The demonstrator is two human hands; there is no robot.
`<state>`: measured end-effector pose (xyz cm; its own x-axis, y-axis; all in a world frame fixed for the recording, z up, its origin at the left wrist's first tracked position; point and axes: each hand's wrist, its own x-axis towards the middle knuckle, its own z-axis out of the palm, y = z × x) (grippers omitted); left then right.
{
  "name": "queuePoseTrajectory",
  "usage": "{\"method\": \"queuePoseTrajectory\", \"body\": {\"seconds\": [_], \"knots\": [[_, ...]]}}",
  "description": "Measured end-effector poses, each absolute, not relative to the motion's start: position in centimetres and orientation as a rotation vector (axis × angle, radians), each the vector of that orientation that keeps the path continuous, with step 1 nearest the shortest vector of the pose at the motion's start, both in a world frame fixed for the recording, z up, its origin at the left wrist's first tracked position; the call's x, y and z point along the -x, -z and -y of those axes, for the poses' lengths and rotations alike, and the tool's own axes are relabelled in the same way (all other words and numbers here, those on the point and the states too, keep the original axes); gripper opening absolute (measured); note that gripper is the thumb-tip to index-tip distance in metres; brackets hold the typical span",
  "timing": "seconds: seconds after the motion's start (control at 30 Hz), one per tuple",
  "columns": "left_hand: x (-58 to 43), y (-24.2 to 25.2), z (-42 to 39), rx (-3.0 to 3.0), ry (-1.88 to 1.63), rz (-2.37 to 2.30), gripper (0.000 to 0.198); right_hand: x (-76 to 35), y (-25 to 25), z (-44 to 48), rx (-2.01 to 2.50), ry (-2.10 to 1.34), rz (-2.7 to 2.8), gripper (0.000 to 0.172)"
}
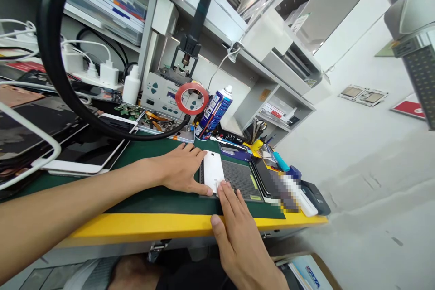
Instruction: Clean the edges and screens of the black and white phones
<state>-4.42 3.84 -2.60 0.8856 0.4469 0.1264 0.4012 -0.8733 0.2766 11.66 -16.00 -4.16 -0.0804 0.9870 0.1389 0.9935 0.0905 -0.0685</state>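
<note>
A white smartphone (213, 167) lies back side up on a dark perforated pad (239, 176), on the green mat. My left hand (183, 170) braces its left side, the index finger at the top corner and the thumb at the bottom corner. The other left fingers stretch over the mat. With fingers extended and close together, my right hand (238, 231) presses its fingertips on the phone's lower end. A small whitish patch shows beside those fingertips; I cannot make out what it is. The right thumb stands apart over the yellow table edge (149, 226).
Behind the phone stand a blue spray can (215, 113), a red tape roll (192, 99) and a grey control box (159, 93). A black flexible tube (50, 54) arcs across the left. White-framed tablets (91, 145) lie left; dark flat devices (263, 176) lie right.
</note>
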Motion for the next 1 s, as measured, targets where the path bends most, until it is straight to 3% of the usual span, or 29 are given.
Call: {"method": "queuePoseTrajectory", "body": {"seconds": [0.53,1.0], "knots": [[4.4,2.8,-3.7,-2.856,-0.295,-0.630,0.111,-12.1,3.9,13.5,2.027,0.020,2.180,0.062],[4.2,2.8,-4.0,-2.871,-0.279,-0.637,0.113,-11.9,4.0,14.2,1.909,0.183,2.275,0.053]]}}
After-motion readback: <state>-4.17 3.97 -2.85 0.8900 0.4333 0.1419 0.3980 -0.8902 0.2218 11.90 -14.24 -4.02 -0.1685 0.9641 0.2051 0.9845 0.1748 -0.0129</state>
